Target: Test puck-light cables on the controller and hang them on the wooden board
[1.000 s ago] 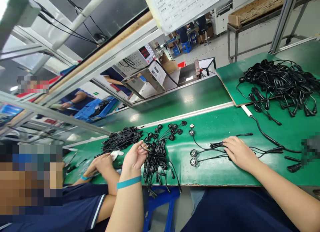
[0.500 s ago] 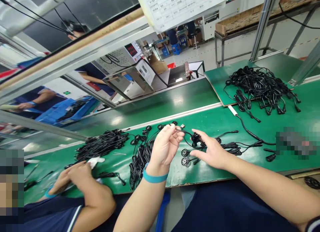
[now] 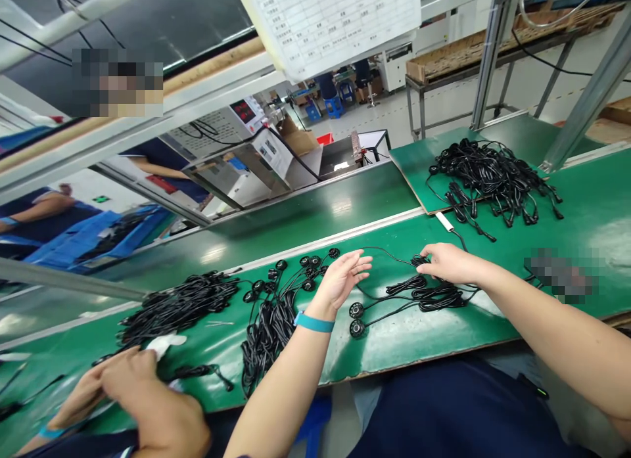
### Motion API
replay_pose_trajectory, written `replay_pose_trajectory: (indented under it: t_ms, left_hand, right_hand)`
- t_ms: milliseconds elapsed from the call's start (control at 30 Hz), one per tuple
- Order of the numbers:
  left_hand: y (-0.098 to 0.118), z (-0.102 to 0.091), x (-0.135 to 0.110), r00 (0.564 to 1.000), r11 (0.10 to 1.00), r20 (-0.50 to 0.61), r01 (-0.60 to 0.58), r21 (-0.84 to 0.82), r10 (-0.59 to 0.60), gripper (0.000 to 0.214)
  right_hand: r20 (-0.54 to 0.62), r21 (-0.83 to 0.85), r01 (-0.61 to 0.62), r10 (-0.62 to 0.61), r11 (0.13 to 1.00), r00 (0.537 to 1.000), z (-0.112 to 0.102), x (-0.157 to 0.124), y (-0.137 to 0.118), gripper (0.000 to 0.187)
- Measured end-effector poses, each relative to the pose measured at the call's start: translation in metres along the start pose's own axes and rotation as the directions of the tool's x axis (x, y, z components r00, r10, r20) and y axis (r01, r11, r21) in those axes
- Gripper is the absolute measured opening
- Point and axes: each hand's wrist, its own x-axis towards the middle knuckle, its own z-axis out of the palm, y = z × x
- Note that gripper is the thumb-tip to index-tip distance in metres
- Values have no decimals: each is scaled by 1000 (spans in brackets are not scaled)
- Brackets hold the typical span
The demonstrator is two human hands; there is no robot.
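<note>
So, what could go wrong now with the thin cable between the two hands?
1. The thin cable arcs from the left hand to the right hand, just above the small bundle; it may snag there and tangle.
2. The larger bundle beside the left forearm reaches the near edge of the table; a nudge might slide it off.

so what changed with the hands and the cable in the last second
The hands, together on a cable half a second ago, have parted: the left hand opened and let go; the right hand carried the cable rightward onto the coiled bundle. The two round discs and the far pile stayed put.
</note>
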Motion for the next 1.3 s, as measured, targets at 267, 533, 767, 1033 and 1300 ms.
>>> replay_pose_trajectory:
  t_ms: [267, 533, 767, 1033, 1300]
  left_hand:
    - [-40, -49, 38, 836, 754, -316, -164, 636, 449, 42]
    - [-63, -63, 28, 892, 490, -123, -120, 864, 434, 11]
    - [-61, -86, 2, 902, 394, -89, -94, 914, 422, 15]
    - [-50, -77, 63, 878, 366, -78, -115, 924, 472, 31]
    - [-40, -75, 92, 898, 323, 4, -162, 933, 440, 9]
  right_hand:
    - [20, -294, -77, 87, 953, 996, -9, 3, 8, 54]
    - [-29, -515, -44, 34, 856, 999, -16, 16, 4, 40]
    - [-140, -568, 7, -105, 823, 985, 8, 36, 19, 38]
    - [-341, -505, 95, -299, 858, 891, 63, 16, 43, 44]
    - [-752, -212, 487, -460, 847, 473, 128, -46, 70, 26]
